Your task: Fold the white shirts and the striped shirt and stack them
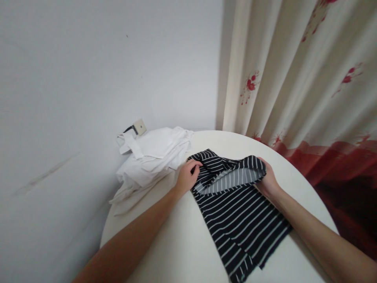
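A black garment with white stripes [238, 216] lies lengthwise on the round white table [173, 243]. Its far end is lifted and gapes, showing a paler grey striped inside. My left hand [188, 175] pinches the cloth at the left side of this opening, thumb and fingers closed on the fabric. On the opposite side, my right hand [268, 181] grips the edge, with its fingers partly hidden behind the cloth. The near end of the garment runs down toward me, and its lower edge looks uneven.
A heap of white clothing [153, 157] lies at the table's far left, against the white wall [118, 70]. Just behind it, a socket with a dark plug [140, 127] sits on the wall. A cream curtain with red flowers [282, 78] hangs along the right side.
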`<state>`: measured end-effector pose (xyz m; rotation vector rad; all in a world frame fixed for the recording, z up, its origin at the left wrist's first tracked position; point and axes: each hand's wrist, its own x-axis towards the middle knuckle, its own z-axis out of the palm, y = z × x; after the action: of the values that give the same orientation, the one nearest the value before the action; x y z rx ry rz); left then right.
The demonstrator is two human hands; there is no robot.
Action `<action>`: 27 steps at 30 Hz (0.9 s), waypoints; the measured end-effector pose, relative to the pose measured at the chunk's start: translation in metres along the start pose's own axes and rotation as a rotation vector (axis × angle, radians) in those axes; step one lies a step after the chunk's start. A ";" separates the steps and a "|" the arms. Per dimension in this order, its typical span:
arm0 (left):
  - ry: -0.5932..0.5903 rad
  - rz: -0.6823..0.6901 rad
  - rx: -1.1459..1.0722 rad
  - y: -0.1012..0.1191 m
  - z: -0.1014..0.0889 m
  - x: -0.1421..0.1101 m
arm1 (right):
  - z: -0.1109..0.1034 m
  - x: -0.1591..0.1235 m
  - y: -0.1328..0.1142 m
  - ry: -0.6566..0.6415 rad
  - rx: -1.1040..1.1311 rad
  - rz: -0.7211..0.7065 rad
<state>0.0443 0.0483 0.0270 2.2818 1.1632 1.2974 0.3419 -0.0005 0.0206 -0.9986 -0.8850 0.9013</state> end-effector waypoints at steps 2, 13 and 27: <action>-0.126 0.020 -0.031 0.003 0.000 -0.001 | -0.006 0.015 0.003 0.136 0.190 0.069; -0.581 0.256 0.123 0.013 0.002 -0.006 | -0.031 0.032 -0.012 0.378 -0.317 -0.254; -0.585 0.185 0.152 0.015 0.001 -0.005 | 0.034 -0.044 -0.024 -0.858 -0.878 -0.279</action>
<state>0.0509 0.0352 0.0322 2.6631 0.8778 0.5225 0.2999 -0.0371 0.0449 -1.1653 -2.2161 0.6803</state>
